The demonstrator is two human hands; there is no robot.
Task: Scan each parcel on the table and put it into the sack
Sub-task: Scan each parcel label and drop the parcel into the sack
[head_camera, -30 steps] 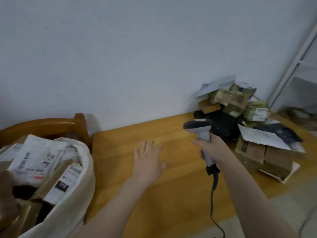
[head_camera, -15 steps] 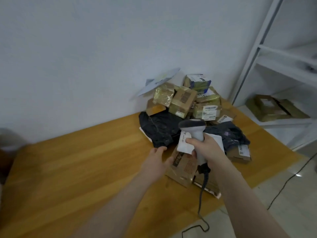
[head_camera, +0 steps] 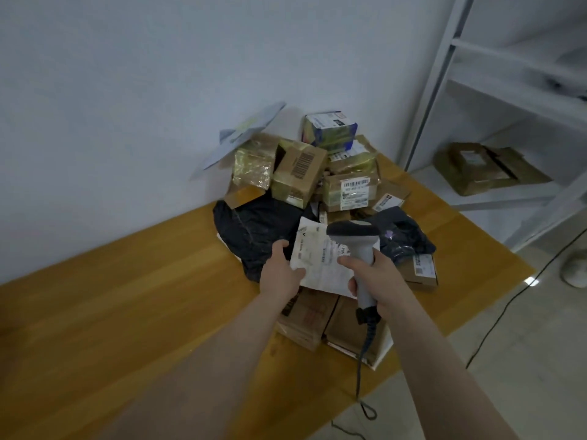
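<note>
the white flat parcel (head_camera: pixel 313 265) lies on top of the heap at the bench's (head_camera: pixel 127 312) far right corner, over brown cartons (head_camera: pixel 305 319) by the near edge. it looks thin, light and floppy, probably a paper mailer that will bend and could slide off. the left grip (head_camera: pixel 282 274) pinches its left edge, a fair place to hold it. the right grip (head_camera: pixel 373 274) is wrapped round the scanner (head_camera: pixel 355 239), whose head hangs over the label. the sack is out of view. the cartons look taped closed, their contents hidden.
</note>
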